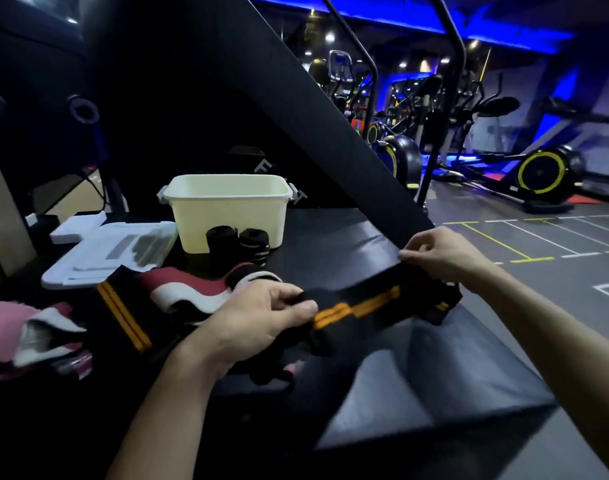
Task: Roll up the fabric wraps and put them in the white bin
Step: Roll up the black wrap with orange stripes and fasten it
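A black fabric wrap with orange stripes [369, 306] is stretched between my two hands above the black padded bench [434, 368]. My left hand [261, 317] pinches its left end between thumb and fingers. My right hand [438, 254] pinches its right end with curled fingers. The white bin [227, 216] stands at the back of the bench, open at the top. Two rolled black wraps [239, 242] stand on the bench right in front of the bin. Unrolled wraps lie to the left: a red and white wrap [189, 292], another black wrap with orange stripes [123, 317] and a pink wrap [5, 320].
A white lid and flat white packaging [105, 251] lie left of the bin. A thick black slanted beam [296, 109] rises behind the bench. Exercise bikes [538, 171] and a marked floor fill the right side of the gym.
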The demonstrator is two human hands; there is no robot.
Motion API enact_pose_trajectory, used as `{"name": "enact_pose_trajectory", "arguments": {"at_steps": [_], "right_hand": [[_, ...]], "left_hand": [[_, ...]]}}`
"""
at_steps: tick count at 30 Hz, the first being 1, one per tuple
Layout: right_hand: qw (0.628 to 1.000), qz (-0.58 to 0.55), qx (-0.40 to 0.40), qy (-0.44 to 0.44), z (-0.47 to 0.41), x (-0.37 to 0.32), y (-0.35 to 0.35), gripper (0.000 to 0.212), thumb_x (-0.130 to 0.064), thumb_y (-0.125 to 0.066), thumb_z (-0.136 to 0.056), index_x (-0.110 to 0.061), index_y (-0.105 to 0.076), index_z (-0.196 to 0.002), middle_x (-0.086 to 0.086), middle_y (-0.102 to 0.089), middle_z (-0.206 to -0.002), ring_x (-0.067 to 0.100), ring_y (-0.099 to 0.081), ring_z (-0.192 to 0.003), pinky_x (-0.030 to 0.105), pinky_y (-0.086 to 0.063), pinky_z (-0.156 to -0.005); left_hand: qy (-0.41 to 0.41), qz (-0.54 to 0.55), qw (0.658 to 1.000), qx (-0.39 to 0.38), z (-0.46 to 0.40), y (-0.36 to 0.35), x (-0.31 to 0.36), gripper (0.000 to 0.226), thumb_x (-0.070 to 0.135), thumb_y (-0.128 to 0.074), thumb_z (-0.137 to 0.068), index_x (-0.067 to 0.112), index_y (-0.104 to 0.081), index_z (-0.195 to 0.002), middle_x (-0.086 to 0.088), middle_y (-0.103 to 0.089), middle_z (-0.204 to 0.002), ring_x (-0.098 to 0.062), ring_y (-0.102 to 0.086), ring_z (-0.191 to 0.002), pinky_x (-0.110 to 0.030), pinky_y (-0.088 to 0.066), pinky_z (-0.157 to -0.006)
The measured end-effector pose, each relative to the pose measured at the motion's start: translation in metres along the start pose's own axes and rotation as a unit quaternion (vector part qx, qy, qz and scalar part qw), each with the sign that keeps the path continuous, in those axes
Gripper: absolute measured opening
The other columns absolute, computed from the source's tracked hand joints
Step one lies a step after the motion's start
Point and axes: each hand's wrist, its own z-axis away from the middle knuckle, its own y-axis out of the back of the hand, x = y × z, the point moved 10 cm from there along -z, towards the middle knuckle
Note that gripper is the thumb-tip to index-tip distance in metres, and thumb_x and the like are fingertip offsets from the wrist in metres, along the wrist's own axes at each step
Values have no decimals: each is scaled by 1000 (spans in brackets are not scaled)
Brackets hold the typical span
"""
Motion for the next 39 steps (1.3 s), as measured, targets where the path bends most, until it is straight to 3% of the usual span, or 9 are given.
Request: {"name": "enact_pose_trajectory", "arguments": {"at_steps": [6,10,13,17,23,27,31,34,39], "right_hand": [[986,154,11,60,-33,-22,-21,22,-31,-77,-78,-36,-62,-63,4,-70,-91,32,-67,-92,34,-53,-76],[970,133,-13,203,-40,-82,-49,24,-32,-80,-82,-26,-74,-105,-2,-59,-101,24,-62,-94,35,-51,-85],[978,126,-76,148,-49,-77,-74,38,-36,-71,-91,-14,-68,-122,10,-65,-115,29,-63,-104,36,-51,-91],[954,172,-244,16,-45,-36,-122,45,-44,-47,-103,-2,-64,-104,11,-63,-84,28,-61,-75,28,-55,-58],[935,218,-277,22,-53,-25,-165,63,-51,-38,-106,-9,-38,-153,16,-37,-158,33,-37,-144,38,-34,-115],[941,206,-269,24,-72,-17,-180,69,-50,-40,-105,-13,-20,-160,14,-20,-166,36,-23,-151,44,-25,-121],[947,220,-233,19,-86,-13,-179,74,-50,-44,-103,-29,-4,-162,3,-1,-170,34,-4,-155,56,-15,-123],[958,199,-203,35,-88,-27,-168,85,-38,-57,-98,-29,-1,-162,2,4,-170,30,-4,-156,54,-14,-121],[961,135,-237,43,-93,-35,-186,80,-32,-51,-97,-24,-6,-162,10,-1,-170,28,-3,-157,47,-10,-126]], "left_hand": [[33,-49,995,-84,-9,-29,-10,11,10,-63,-100,11,-74,-97,4,-73,-71,-3,-65,-61,-14,-47,-55],[60,-106,988,-97,-15,-30,-19,14,29,-71,-96,32,-79,-85,-3,-73,-75,-9,-64,-69,-23,-50,-64],[78,-152,976,-137,-14,-37,-27,27,35,-65,-100,19,-70,-78,-11,-52,-64,-18,-49,-58,-26,-45,-54],[88,-205,966,-132,-18,-40,-28,39,38,-60,-102,19,-65,-69,0,-52,-51,-13,-50,-45,-22,-44,-45],[38,-299,950,-77,-33,-33,-24,20,40,-65,-96,21,-66,-91,6,-63,-58,-5,-61,-47,-24,-45,-49],[82,-275,953,-94,-36,-42,-36,28,26,-48,-103,6,-56,-86,-11,-68,-61,-34,-73,-56,-28,-50,-42],[94,-323,932,-132,-35,-58,-39,37,28,-45,-104,5,-63,-82,-12,-75,-72,-27,-72,-55,-34,-57,-49],[107,-319,925,-175,-29,-75,-42,42,28,-44,-107,7,-65,-77,-3,-73,-67,-19,-66,-55,-20,-47,-45],[52,-431,889,-143,-36,-74,-38,42,41,-58,-101,9,-67,-75,-6,-69,-68,-20,-65,-66,-29,-44,-55]]}}
